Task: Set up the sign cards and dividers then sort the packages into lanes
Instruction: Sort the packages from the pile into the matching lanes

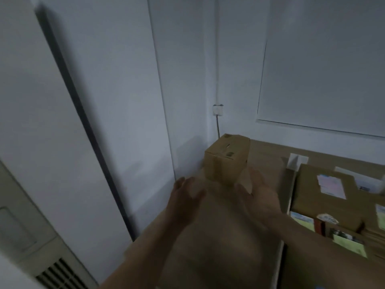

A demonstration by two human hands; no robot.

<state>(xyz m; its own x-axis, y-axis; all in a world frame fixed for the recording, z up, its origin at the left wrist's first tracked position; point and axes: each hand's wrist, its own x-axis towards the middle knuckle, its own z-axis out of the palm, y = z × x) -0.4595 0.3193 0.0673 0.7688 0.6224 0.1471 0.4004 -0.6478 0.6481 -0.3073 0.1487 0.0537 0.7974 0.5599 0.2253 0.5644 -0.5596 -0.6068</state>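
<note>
Hands open by the cardboard box (227, 159) at the table's (218, 247) far left corner.
Left hand (185, 195), fingers straight, holds nothing and stays clear of the box. Right hand (258, 197) is spread just beside its near right edge; blur hides any contact. Labelled packages (325, 190) lie beyond a white divider (292, 190).
</note>
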